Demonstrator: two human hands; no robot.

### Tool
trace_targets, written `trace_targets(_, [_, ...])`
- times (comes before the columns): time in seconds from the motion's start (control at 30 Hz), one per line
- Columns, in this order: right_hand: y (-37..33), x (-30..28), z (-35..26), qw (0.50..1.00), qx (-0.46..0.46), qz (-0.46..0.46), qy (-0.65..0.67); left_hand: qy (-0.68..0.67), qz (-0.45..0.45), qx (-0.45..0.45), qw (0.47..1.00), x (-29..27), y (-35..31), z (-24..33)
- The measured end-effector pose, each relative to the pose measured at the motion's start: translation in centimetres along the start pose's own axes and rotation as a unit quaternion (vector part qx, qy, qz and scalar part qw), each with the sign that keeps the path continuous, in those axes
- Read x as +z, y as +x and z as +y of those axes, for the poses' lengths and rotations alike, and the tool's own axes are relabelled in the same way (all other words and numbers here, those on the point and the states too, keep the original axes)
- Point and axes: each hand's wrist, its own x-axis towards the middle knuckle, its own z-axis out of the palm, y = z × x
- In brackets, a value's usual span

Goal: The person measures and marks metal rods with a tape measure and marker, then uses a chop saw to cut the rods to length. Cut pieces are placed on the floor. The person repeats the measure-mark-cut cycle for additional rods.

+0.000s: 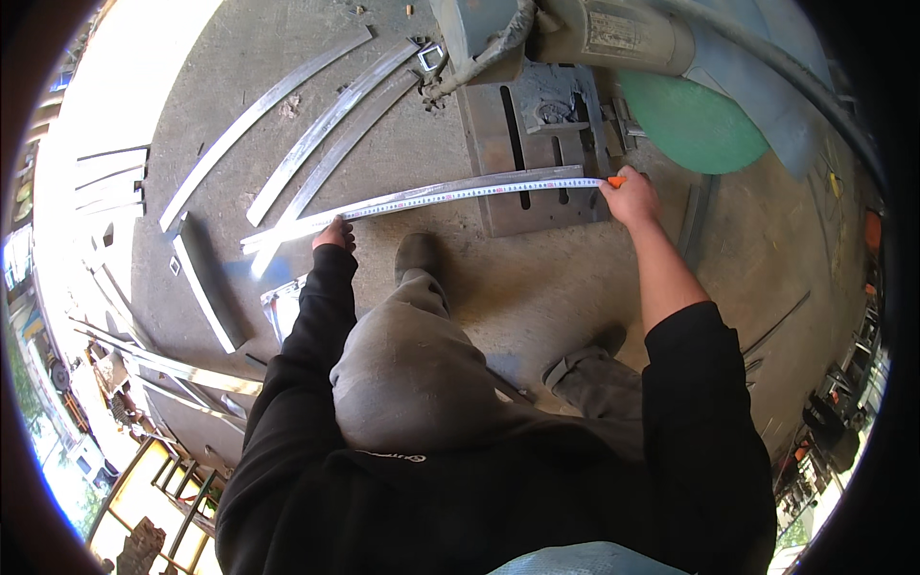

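Observation:
A straight metal bar [479, 182], bent by the lens, lies across a slotted steel base plate [498, 211] and reaches out to the left. Along its near side runs the white blade of a tape measure [450, 193]. My right hand [634, 198] is closed on the tape measure at the bar's right end, where a bit of orange shows beside the thumb. Toward the left end, my left hand [333, 234] has its fingers curled against the bar's near edge, seemingly gripping it together with the tape. Glare hides the tape beyond that hand.
Several metal bars [278, 110] lie on the concrete floor at the far left. A dark square tube [206, 287] is left of my left arm. Above the base plate stands a machine [613, 34] with a green disc-shaped guard [690, 120]. My shoe [419, 257] is just below the bar.

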Motion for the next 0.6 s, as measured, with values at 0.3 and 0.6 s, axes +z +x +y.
trace_targets(0.3, [1.9,-1.5,-2.0,0.995,0.055,-0.079,-0.034,0.077,0.027,0.013,0.997,0.9,-0.2,1.0])
trace_targets(0.6, [2.5,-1.2,-2.4,0.995,0.050,-0.072,-0.052,0.110,0.021,0.017,0.994,1.0,-0.5,1.5])
